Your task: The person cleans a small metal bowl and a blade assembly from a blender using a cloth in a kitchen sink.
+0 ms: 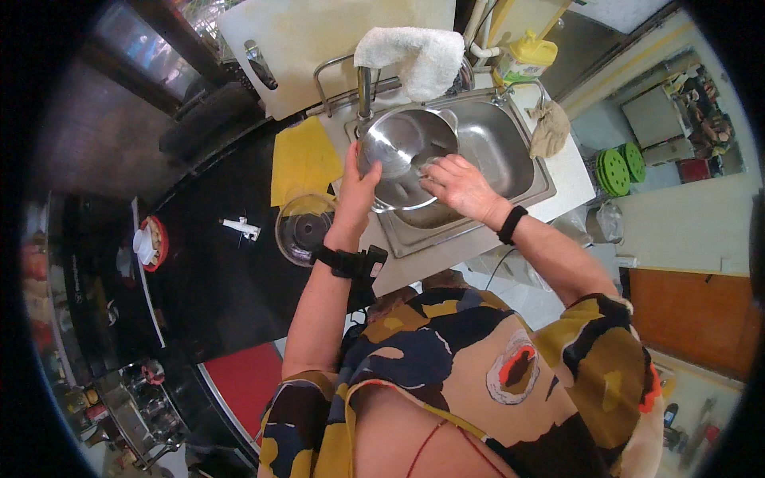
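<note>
A shiny stainless steel pot (412, 128) is tilted over the double-basin sink (508, 155), its inside facing me. My left hand (358, 185) grips the pot's left rim, thumb on the inner side. My right hand (457, 184) is at the pot's right side with fingers curled around something small at the inner wall; what it is cannot be told. Behind the pot stands the metal faucet (364, 92). A glass lid (305, 230) lies on the black counter, left of the sink, partly over a yellow cloth (303, 156).
A white towel (412, 57) hangs behind the faucet. A yellow jug (529, 57) stands at the back right, with a tan cloth (550, 128) over a small tap. On the black counter (221, 287) lie a small white object (242, 228) and a red-rimmed bowl (154, 242).
</note>
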Tool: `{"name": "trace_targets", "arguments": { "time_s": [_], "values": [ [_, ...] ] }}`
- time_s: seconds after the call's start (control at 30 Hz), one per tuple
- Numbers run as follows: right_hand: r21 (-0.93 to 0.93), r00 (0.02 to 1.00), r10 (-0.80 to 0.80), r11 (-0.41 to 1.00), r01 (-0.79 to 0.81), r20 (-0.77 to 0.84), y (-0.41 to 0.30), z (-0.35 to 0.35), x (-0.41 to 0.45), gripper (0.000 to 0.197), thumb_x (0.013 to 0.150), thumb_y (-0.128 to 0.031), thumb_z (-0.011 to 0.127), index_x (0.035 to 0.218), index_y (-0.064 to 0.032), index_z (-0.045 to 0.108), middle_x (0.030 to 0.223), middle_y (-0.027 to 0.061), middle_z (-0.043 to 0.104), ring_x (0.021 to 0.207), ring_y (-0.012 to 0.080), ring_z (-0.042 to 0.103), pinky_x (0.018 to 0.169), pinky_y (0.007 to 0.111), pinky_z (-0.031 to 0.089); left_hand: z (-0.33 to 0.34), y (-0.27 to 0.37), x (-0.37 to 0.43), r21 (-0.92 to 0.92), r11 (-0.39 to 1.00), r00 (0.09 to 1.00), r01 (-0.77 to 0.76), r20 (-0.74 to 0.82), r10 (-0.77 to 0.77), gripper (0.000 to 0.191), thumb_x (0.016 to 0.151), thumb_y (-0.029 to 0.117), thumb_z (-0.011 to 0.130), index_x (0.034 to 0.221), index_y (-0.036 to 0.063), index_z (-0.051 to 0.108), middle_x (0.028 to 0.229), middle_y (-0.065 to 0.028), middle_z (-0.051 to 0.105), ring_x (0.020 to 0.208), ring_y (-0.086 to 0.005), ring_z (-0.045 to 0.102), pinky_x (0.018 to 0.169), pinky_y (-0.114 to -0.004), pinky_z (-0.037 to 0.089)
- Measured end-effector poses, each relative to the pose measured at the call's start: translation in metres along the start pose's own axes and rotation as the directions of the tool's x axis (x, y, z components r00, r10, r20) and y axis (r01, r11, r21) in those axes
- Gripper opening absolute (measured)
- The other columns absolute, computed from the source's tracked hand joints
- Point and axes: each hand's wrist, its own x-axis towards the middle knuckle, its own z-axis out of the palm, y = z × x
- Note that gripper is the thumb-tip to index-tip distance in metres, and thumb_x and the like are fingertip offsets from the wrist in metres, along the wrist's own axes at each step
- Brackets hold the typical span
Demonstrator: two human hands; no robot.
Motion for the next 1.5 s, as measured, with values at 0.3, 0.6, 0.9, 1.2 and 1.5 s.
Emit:
{"name": "trace_targets", "arguments": {
  "time_s": [0.3,0.6,0.9,1.2,1.5],
  "values": [
    [0.192,0.933,0.32,0.938,-0.288,-0.166,-0.06,0.012,0.037,0.028,0.07,-0.01,0.058,0.097,-0.0054,0.064,0.098,0.0022,0.06,0.085,0.0192,0.054,0.073,0.031,0.044,0.038,0.003,-0.025,-0.478,0.868,0.981,0.133,-0.06,-0.184,0.067,0.083,0.009,0.063,0.139,0.0129,0.026,0.124,-0.0099,0.048,0.104,-0.0219,0.055,0.075,-0.037,0.053],
    [0.089,0.987,0.128,0.987,-0.137,0.099,-0.019,0.013,0.004,0.027,0.076,-0.015,0.057,0.101,-0.009,0.066,0.113,0.0047,0.06,0.103,0.0215,0.056,0.096,0.04,0.039,0.016,-0.002,-0.025,-0.341,0.926,0.975,0.163,-0.085,-0.203,0.093,0.071,-0.002,0.049,0.149,0.0173,0.002,0.121,-0.01,0.047,0.09,-0.02,0.056,0.06,-0.028,0.051],
    [0.079,0.893,0.348,0.92,-0.384,0.286,-0.032,0.045,0.005,0.027,0.078,-0.011,0.055,0.102,-0.0047,0.065,0.113,0.0128,0.058,0.109,0.0281,0.055,0.089,0.041,0.046,0.037,0.004,-0.015,-0.182,0.98,0.996,0.077,-0.034,-0.085,0.088,0.067,-0.005,0.048,0.146,0.0104,0.012,0.136,-0.0145,0.038,0.114,-0.0257,0.047,0.084,-0.035,0.049],
    [0.084,0.898,0.139,0.978,-0.19,0.417,-0.027,0.029,0.006,0.028,0.081,-0.015,0.054,0.108,-0.0127,0.063,0.113,0.0043,0.057,0.112,0.0218,0.055,0.101,0.048,0.032,0.007,0.008,-0.023,-0.13,0.948,0.957,0.291,0.029,-0.289,0.083,0.078,0.016,0.055,0.147,0.015,0.009,0.142,-0.0137,0.031,0.118,-0.0308,0.046,0.069,-0.043,0.056],
    [0.082,0.942,0.335,0.939,-0.334,0.008,-0.048,0.028,0.013,0.016,0.074,-0.013,0.055,0.084,-0.0095,0.067,0.1,0.0049,0.063,0.089,0.0217,0.061,0.081,0.032,0.046,0.022,0.028,-0.018,-0.028,0.995,0.992,0.095,-0.082,-0.097,0.098,0.077,0.034,0.073,0.147,0.0102,0.009,0.144,-0.0182,0.024,0.125,-0.0322,0.039,0.076,-0.043,0.054]
  ]
}}
